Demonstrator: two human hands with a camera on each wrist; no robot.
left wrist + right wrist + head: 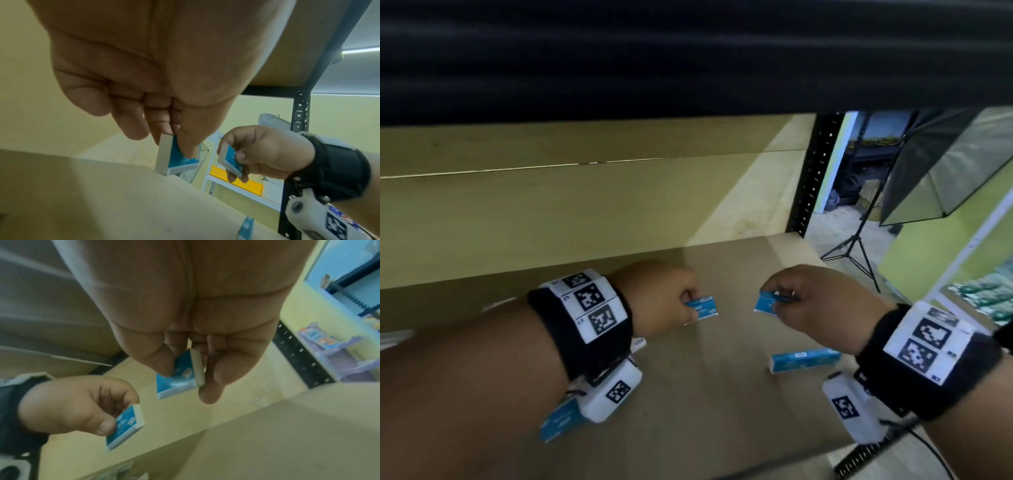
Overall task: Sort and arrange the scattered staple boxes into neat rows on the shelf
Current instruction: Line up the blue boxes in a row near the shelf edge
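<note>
Blue-and-white cardboard staple boxes sit pinched in both hands, left hand [661,295] gripping one [702,307], right hand [808,301] another [767,303], held apart, long axes roughly in line, at centre frame above the brown shelf board [705,394].

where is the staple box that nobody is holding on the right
In the head view it lies flat on the shelf board, the loose staple box just below the right hand.

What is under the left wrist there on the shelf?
A blue staple box lies on the shelf under the left wrist, partly covered by the white camera unit. How much more of it, or anything else, sits beneath the arm cannot be seen.
</note>
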